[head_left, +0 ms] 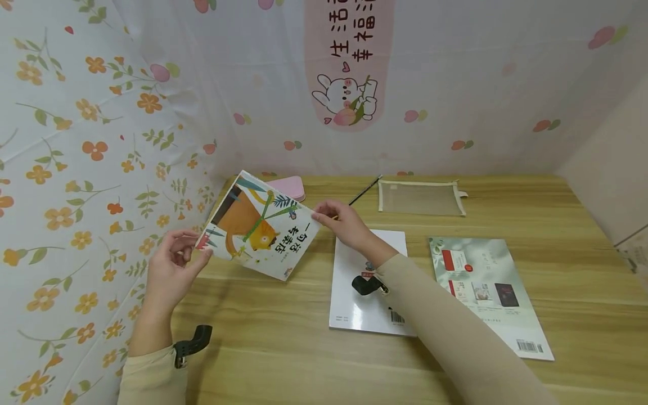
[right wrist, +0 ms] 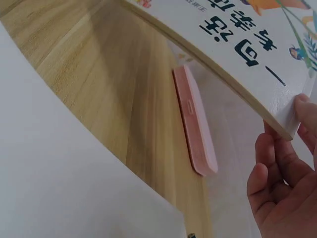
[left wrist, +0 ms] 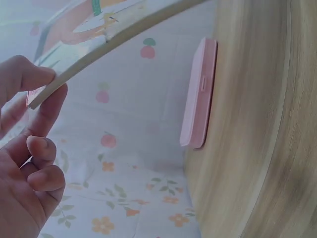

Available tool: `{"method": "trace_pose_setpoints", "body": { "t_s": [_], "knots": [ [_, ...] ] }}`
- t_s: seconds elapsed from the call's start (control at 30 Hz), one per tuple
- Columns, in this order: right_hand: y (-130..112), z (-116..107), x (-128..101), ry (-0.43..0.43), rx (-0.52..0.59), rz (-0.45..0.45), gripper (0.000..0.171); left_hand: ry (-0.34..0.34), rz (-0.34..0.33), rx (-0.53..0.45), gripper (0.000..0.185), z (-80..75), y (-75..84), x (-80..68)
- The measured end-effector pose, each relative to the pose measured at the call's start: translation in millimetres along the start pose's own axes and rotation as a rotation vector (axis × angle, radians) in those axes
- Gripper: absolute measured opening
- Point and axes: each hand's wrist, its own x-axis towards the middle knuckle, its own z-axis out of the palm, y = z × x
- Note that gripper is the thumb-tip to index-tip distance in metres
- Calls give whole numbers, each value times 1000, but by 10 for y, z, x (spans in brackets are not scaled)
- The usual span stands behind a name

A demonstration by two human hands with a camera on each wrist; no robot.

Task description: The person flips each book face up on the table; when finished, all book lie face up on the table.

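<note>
An illustrated book with an orange cat-like animal on its white cover is held tilted above the table's left part. My left hand pinches its lower left corner between thumb and fingers. At the upper right corner my right hand pinches it too, thumb on the cover and fingers beneath. In the left wrist view the book shows its page edge, well off the wood. The right wrist view shows the dark title characters on the book. Behind it, a pink case lies partly hidden.
A white book lies face down under my right forearm. Right of it is a pale green book. A mesh zip pouch and a dark pencil lie at the back. A flowered curtain borders the table's left side.
</note>
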Motion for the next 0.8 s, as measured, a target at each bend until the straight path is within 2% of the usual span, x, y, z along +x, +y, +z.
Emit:
{"method": "trace_pose_setpoints", "body": {
  "t_s": [0.23, 0.33, 0.43, 0.57, 0.7, 0.8],
  "knots": [
    [28, 8, -3, -16, 101, -26, 18, 21, 36, -101, 34, 17, -11, -1],
    [59, -6, -8, -42, 127, -33, 22, 22, 11, -73, 30, 17, -22, -2],
    [68, -11, -27, -80, 103, -24, 23, 19, -43, -23, 25, 18, -55, -4],
    [77, -3, -55, -126, 17, -2, 18, 1, -108, 48, 20, 22, -112, -14],
    [124, 26, -56, -165, -51, -17, 21, -19, -124, 95, 17, 23, -169, -18],
    [165, 54, -54, -189, -98, -38, 26, -66, -136, 140, 19, 22, -207, -24]
  ]
}}
